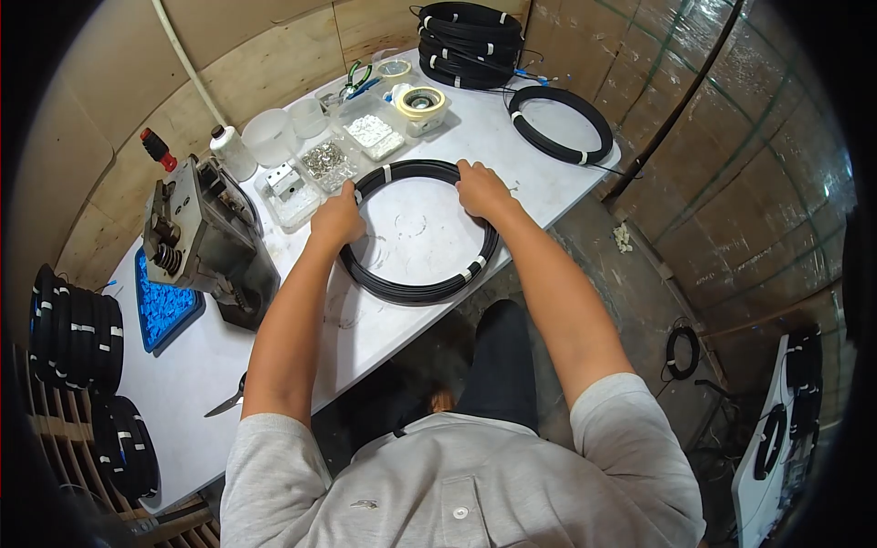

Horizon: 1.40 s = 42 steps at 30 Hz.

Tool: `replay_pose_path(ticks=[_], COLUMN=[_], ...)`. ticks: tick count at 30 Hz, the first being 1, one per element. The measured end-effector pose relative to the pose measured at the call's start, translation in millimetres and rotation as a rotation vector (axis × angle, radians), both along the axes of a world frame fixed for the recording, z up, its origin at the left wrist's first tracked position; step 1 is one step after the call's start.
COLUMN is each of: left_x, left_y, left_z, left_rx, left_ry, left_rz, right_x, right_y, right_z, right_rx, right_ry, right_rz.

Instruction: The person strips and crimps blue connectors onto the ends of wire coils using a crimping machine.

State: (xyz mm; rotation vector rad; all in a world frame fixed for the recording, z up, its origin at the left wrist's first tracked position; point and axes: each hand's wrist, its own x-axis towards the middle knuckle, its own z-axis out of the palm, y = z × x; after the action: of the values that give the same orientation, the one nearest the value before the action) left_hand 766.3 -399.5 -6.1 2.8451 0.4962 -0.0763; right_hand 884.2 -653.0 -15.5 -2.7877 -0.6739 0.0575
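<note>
A coil of black cable (402,290), bound with several white tape bands, lies at the front edge of the white table (196,416). My left hand (338,219) is closed around the coil's left side. On its upper right side, my right hand (484,190) also grips it, fingers curled over the far rim. Just beyond the coil stand a clear box of small metal parts (327,163) and one of white pieces (370,132). Another black coil (562,151) lies farther right on the table.
Left of my arm stands a metal bench machine (215,242), beside a tray of blue pieces (169,306). Scissors (227,402) lie near the front edge. Stacked coils (470,46) stand at the back; more coils (78,333) hang at left. Wrapped cartons (722,164) line the right.
</note>
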Motion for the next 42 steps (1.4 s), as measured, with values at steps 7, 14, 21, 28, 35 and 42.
replay_pose_path(ticks=[7,14,21,28,35,42], left_x=[2,0,5,8,6,3], left_y=[4,1,8,14,7,2], left_z=[-3,-3,-10,-18,-10,-1], left_rx=[-0.025,-0.002,0.004,-0.005,0.009,-0.027], left_ry=[0.005,-0.017,-0.023,-0.070,-0.019,-0.006], left_rz=[0.010,-0.021,-0.019,-0.027,0.001,0.018], right_x=[4,3,-1,-3,9,36], right_y=[1,0,0,0,14,66], right_z=[-6,-9,-6,-1,30,21], right_rx=[0.005,0.043,0.077,0.055,-0.010,-0.051], right_ry=[-0.020,-0.047,-0.045,-0.012,0.198,0.147], right_rz=[0.003,0.002,0.016,-0.002,-0.074,0.010])
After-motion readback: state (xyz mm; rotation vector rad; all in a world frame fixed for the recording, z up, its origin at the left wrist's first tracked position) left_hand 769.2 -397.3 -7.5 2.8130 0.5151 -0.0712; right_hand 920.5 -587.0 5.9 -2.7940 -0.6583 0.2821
